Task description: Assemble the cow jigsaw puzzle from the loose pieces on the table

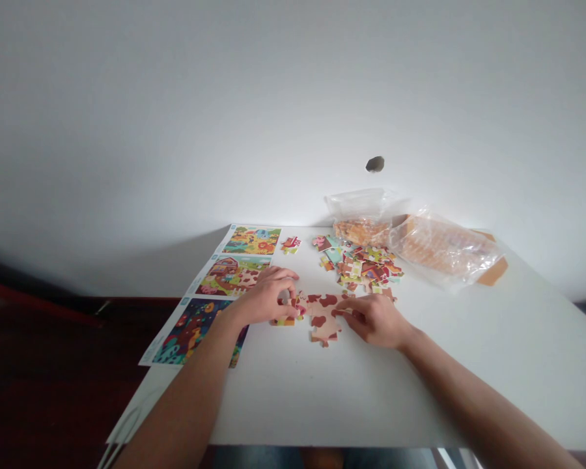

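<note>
Several joined puzzle pieces (325,319) with brown patches on pale pink lie flat in the middle of the white table. At their left edge my left hand (268,296) curls its thumb and fingers round a small puzzle piece (301,309) with a pink part, partly hidden by the fingertips. More yellow and red puzzle pieces (286,321) show under that hand. On the right side, my right hand (374,319) is closed, index finger and thumb at the edge of the patched pieces. Its fingers partly cover what they grip.
A heap of loose puzzle pieces (366,267) lies beyond my hands, and a small red piece group (291,245) lies left of it. Two clear plastic bags (361,225) of pieces stand by the wall. A picture sheet (195,296) runs along the table's left edge.
</note>
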`<action>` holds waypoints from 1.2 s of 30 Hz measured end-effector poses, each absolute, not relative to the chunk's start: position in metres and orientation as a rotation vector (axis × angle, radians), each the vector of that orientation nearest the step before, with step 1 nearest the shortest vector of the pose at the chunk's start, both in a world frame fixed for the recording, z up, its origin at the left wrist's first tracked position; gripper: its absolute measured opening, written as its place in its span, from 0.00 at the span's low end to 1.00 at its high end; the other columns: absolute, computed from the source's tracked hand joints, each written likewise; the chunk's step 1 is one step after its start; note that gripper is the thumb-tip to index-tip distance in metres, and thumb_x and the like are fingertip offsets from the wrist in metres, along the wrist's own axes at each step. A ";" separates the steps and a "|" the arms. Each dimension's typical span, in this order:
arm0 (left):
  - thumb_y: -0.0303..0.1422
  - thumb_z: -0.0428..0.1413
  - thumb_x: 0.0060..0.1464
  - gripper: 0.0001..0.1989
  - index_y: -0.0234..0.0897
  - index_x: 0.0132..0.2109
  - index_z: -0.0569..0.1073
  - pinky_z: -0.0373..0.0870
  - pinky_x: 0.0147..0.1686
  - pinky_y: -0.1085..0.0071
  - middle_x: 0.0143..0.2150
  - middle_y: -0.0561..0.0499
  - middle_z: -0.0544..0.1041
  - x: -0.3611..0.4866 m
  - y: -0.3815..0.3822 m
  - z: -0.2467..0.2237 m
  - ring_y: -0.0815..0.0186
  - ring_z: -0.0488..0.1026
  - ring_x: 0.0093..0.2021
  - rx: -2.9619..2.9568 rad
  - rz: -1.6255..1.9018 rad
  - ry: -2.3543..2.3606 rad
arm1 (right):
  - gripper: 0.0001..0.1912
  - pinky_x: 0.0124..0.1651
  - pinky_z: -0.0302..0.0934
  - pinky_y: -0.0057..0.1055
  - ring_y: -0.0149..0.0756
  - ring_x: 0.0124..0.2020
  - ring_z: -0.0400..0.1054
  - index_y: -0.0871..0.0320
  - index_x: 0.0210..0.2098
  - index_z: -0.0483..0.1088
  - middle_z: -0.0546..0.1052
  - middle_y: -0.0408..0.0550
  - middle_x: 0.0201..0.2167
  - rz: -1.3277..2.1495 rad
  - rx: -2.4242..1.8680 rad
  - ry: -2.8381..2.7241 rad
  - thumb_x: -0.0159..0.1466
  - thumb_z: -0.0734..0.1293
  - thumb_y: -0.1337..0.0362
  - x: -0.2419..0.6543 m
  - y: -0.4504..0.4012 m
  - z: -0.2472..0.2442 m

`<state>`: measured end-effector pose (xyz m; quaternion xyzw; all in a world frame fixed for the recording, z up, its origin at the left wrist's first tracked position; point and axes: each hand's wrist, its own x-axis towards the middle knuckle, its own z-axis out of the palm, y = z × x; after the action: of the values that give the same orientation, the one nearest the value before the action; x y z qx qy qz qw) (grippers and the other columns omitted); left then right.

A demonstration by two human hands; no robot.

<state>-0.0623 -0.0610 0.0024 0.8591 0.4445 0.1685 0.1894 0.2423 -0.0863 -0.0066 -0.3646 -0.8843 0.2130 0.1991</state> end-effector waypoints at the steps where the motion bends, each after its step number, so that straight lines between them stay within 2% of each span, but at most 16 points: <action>1: 0.41 0.67 0.47 0.12 0.39 0.32 0.75 0.59 0.58 0.59 0.54 0.47 0.73 -0.061 -0.062 0.003 0.56 0.66 0.56 2.388 0.529 1.220 | 0.12 0.28 0.49 0.27 0.29 0.23 0.66 0.53 0.46 0.75 0.76 0.42 0.25 0.605 -1.027 -2.464 0.65 0.63 0.66 0.242 -0.086 -0.007; 4: 0.38 0.63 0.53 0.11 0.36 0.32 0.73 0.67 0.48 0.66 0.41 0.48 0.76 -0.052 -0.066 0.007 0.63 0.72 0.44 2.168 0.763 1.101 | 0.11 0.28 0.49 0.26 0.28 0.22 0.64 0.54 0.44 0.76 0.75 0.42 0.23 0.639 -1.025 -2.424 0.68 0.63 0.62 0.239 -0.088 -0.007; 6: 0.37 0.62 0.55 0.11 0.35 0.32 0.71 0.67 0.38 0.71 0.32 0.51 0.74 -0.038 -0.072 0.007 0.67 0.71 0.34 1.946 0.936 1.050 | 0.12 0.29 0.51 0.26 0.28 0.24 0.64 0.55 0.44 0.76 0.76 0.43 0.26 0.693 -0.995 -2.380 0.68 0.64 0.58 0.235 -0.090 -0.005; 10: 0.38 0.64 0.52 0.13 0.34 0.31 0.72 0.65 0.32 0.75 0.29 0.52 0.73 -0.005 -0.082 -0.002 0.69 0.69 0.30 1.701 1.030 1.029 | 0.15 0.30 0.53 0.25 0.27 0.26 0.64 0.56 0.46 0.75 0.76 0.45 0.31 0.851 -0.904 -2.274 0.67 0.67 0.53 0.227 -0.095 -0.002; 14: 0.39 0.60 0.57 0.12 0.33 0.34 0.74 0.68 0.30 0.75 0.29 0.51 0.76 0.012 -0.084 -0.014 0.69 0.71 0.29 1.669 0.896 0.953 | 0.10 0.29 0.52 0.25 0.27 0.25 0.61 0.58 0.37 0.74 0.73 0.42 0.27 0.885 -0.951 -2.201 0.68 0.64 0.58 0.224 -0.094 -0.004; 17: 0.37 0.54 0.62 0.11 0.35 0.39 0.76 0.71 0.36 0.72 0.35 0.48 0.78 0.008 -0.082 -0.014 0.66 0.75 0.35 1.852 0.924 0.978 | 0.10 0.27 0.50 0.25 0.27 0.23 0.59 0.58 0.32 0.70 0.69 0.40 0.23 0.875 -1.059 -2.144 0.68 0.64 0.61 0.229 -0.089 -0.007; 20: 0.33 0.55 0.61 0.09 0.37 0.47 0.75 0.69 0.51 0.65 0.46 0.45 0.78 -0.004 -0.078 -0.010 0.61 0.74 0.49 2.137 0.888 0.931 | 0.04 0.26 0.50 0.25 0.27 0.22 0.57 0.57 0.39 0.68 0.68 0.37 0.21 0.922 -1.105 -2.065 0.66 0.64 0.63 0.237 -0.085 -0.008; 23: 0.33 0.61 0.54 0.19 0.40 0.54 0.72 0.62 0.61 0.60 0.58 0.44 0.72 -0.013 -0.076 -0.008 0.57 0.66 0.60 2.315 0.737 0.928 | 0.10 0.26 0.50 0.24 0.27 0.21 0.57 0.57 0.47 0.66 0.66 0.35 0.20 0.953 -1.084 -2.051 0.65 0.64 0.66 0.243 -0.083 -0.008; 25: 0.34 0.65 0.50 0.26 0.42 0.56 0.71 0.55 0.65 0.56 0.63 0.44 0.69 -0.016 -0.075 -0.009 0.54 0.62 0.65 2.374 0.617 0.952 | 0.11 0.26 0.50 0.24 0.27 0.21 0.57 0.57 0.47 0.67 0.66 0.35 0.20 0.945 -1.076 -2.093 0.65 0.63 0.67 0.246 -0.081 -0.007; 27: 0.36 0.66 0.48 0.28 0.44 0.57 0.71 0.49 0.67 0.51 0.65 0.45 0.67 -0.017 -0.075 -0.010 0.52 0.58 0.67 2.405 0.500 0.966 | 0.08 0.26 0.50 0.24 0.27 0.21 0.58 0.57 0.43 0.69 0.67 0.36 0.20 0.928 -1.080 -2.155 0.64 0.63 0.67 0.249 -0.079 -0.006; 30: 0.36 0.65 0.50 0.24 0.50 0.55 0.74 0.41 0.68 0.46 0.66 0.49 0.65 -0.017 -0.076 -0.010 0.50 0.54 0.69 2.426 0.368 0.970 | 0.06 0.27 0.51 0.24 0.27 0.21 0.60 0.57 0.39 0.72 0.70 0.39 0.21 0.880 -1.068 -2.277 0.63 0.64 0.66 0.254 -0.077 -0.003; 34: 0.35 0.65 0.50 0.21 0.53 0.53 0.77 0.40 0.67 0.44 0.65 0.51 0.67 -0.018 -0.075 -0.011 0.48 0.53 0.69 2.435 0.345 0.960 | 0.10 0.29 0.54 0.25 0.28 0.23 0.64 0.56 0.43 0.74 0.75 0.41 0.24 0.816 -1.056 -2.379 0.63 0.64 0.66 0.256 -0.076 0.001; 36: 0.36 0.66 0.49 0.20 0.52 0.51 0.78 0.42 0.67 0.45 0.63 0.52 0.69 -0.019 -0.074 -0.013 0.47 0.54 0.68 2.447 0.375 0.972 | 0.09 0.29 0.54 0.25 0.28 0.24 0.65 0.56 0.41 0.75 0.76 0.42 0.25 0.804 -1.061 -2.413 0.63 0.64 0.66 0.256 -0.078 0.003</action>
<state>-0.0189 -0.0744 -0.0127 0.8934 0.3549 0.1371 0.2389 0.2562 -0.0775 0.0034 -0.3778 -0.8594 0.2863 0.1915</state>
